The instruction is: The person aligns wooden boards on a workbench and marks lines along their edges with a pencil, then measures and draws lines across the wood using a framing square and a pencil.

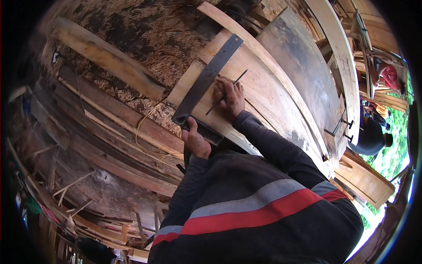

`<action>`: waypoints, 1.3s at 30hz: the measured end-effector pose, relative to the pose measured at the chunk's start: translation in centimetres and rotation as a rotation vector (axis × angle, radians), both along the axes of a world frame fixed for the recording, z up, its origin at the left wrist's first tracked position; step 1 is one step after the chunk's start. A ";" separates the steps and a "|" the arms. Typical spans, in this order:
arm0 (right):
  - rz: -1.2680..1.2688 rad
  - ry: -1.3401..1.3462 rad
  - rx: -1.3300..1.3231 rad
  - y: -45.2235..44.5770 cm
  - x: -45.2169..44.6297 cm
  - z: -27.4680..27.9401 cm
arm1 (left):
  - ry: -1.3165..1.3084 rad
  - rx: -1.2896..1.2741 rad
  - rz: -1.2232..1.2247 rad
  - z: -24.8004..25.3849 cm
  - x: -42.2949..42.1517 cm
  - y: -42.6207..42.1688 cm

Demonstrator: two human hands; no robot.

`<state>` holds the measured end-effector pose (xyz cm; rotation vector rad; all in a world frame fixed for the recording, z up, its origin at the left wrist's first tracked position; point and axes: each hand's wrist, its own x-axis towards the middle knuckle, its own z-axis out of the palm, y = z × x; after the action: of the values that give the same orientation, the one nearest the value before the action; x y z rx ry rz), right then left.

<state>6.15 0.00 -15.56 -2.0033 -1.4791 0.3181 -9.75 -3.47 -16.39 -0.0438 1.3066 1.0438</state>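
Observation:
My left hand (196, 140) grips the short, thick arm of a dark try square (209, 74) at its corner. The square's long blade lies slanted across a pale wooden board (250, 94). Just right of the blade, my right hand (229, 97) rests on the board with its fingers closed around a thin dark pencil-like stick (239, 77), which pokes out on both sides of the hand. The stick's lower end is close to the blade's edge.
A loose plank (110, 59) lies at the upper left among wood shavings (171, 48). Long boards (118, 154) run along the left. A clamp (345, 127) stands at the right, with people (373, 134) beyond it.

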 end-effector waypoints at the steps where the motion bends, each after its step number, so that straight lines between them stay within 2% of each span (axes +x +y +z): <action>1: -0.005 -0.019 -0.004 0.0 0.0 0.0 | -0.013 -0.051 0.002 0.3 0.0 0.1; 6: 0.009 -0.005 -0.044 -0.1 0.0 -0.2 | 0.006 -0.114 -0.007 0.1 0.0 0.1; 8: -0.007 -0.029 -0.022 -0.2 -0.1 -0.2 | 0.132 -0.038 -0.019 -0.3 0.3 -0.3; 23: -0.028 -0.001 0.019 -0.5 0.0 -0.7 | 0.036 0.089 -0.089 -1.5 -0.8 -0.4; 30: -0.011 0.011 -0.002 -0.5 0.2 -0.8 | 0.090 0.116 -0.037 -1.5 -0.3 -0.4; 36: -0.024 0.025 -0.071 -0.7 0.4 -1.1 | 0.151 0.105 -0.148 -2.4 -0.8 -0.7; 39: -0.014 0.029 -0.043 -0.7 0.4 -1.2 | 0.161 0.179 -0.090 -1.6 -0.2 -0.4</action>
<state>6.55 -0.65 -16.74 -2.0339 -1.4508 0.3741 -9.92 -3.85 -18.03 0.2369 1.3416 1.1005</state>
